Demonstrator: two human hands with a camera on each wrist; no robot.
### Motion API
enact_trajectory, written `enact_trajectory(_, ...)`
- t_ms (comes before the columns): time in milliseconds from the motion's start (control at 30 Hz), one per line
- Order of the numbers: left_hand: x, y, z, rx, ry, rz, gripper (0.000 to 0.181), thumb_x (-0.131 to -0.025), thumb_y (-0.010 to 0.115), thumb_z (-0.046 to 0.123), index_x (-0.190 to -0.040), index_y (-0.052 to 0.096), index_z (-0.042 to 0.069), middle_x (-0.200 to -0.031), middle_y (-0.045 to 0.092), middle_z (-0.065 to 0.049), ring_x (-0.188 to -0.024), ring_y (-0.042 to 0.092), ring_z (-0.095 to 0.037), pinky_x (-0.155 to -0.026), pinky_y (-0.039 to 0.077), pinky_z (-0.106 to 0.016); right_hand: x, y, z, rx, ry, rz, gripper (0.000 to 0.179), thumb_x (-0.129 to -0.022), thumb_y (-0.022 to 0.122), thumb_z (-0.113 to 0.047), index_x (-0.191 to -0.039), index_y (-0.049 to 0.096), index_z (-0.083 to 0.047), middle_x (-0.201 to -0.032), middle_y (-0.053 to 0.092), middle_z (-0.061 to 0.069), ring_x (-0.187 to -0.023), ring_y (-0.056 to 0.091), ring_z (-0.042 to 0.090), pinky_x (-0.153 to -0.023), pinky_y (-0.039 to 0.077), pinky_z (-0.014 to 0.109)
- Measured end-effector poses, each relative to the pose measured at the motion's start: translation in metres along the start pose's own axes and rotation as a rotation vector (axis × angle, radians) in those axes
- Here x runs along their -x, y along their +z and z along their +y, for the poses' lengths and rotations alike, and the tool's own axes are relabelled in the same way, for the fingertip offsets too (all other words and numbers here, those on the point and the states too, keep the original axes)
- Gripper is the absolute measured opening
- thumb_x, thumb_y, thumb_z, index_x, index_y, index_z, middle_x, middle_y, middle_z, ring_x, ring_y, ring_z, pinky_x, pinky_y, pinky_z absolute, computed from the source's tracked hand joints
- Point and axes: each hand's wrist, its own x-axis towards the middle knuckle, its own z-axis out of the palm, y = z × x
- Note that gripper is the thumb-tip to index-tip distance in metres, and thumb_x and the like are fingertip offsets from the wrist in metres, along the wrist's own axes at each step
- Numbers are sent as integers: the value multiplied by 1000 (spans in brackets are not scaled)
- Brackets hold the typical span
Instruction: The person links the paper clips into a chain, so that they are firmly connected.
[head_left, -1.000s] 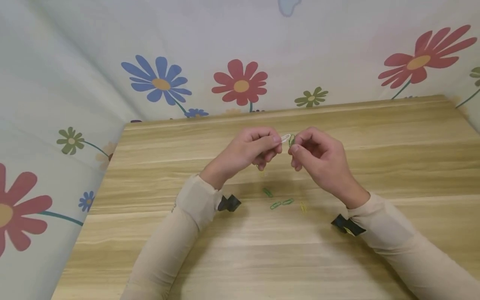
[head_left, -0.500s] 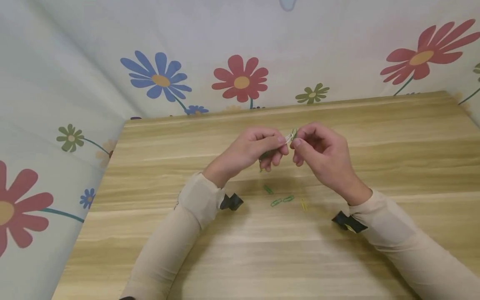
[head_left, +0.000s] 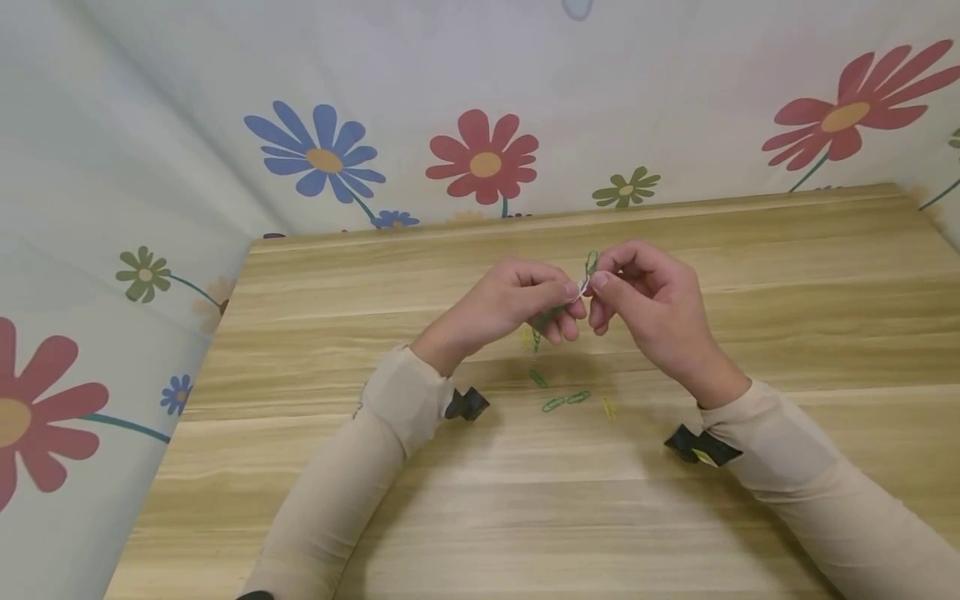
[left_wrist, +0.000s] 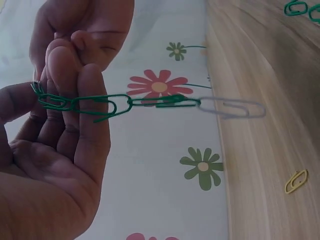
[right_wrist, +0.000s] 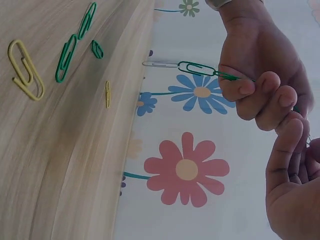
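My left hand pinches a white paper clip near its fingertips. My right hand meets it from the right, thumb and forefinger pinching a green paper clip that sticks up above them. The two clips overlap in the small gap between the hands. A chain of linked clips trails from the left hand; in the left wrist view a green link crosses its fingers, and a pale clip forms the far end. Part of the chain is hidden behind the left fingers.
On the wooden table below the hands lie several loose green paper clips and yellow ones. A flower-patterned cloth rises behind and left of the table. A black wrist device sits by the right cuff.
The hands have drawn closer together. The green clip in the right fingers now stands higher and overlaps the white one, and more green chain shows below the left hand.
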Motion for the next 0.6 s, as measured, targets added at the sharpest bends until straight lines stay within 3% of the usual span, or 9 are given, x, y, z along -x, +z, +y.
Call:
enact_trajectory(233,0,1,-2,12,38,-15,23,-106,52,15,-101,68,-1,-87,69,-18,-78,65,-32,-77,57,-47,0,1,0,-1,16,4,10,-96,62,3,-93,59,12,-78,61,16,-56,57,19,-52,51,26)
enact_trajectory(500,2,0,-1,23,80,33,16,-104,55,13,-98,65,1,-78,58,-16,-60,46,-25,-61,51,-36,1,3,-2,109,2,-5,4,-94,60,8,-95,63,10,-77,59,13,-53,52,18,-50,47,25)
enact_trajectory(600,2,-2,0,-6,93,87,15,-103,59,14,-98,67,3,-72,50,-13,-58,41,-22,-56,47,-34,1,2,-2,187,55,-7,6,-96,60,5,-98,65,7,-80,61,12,-55,53,19,-51,48,25)
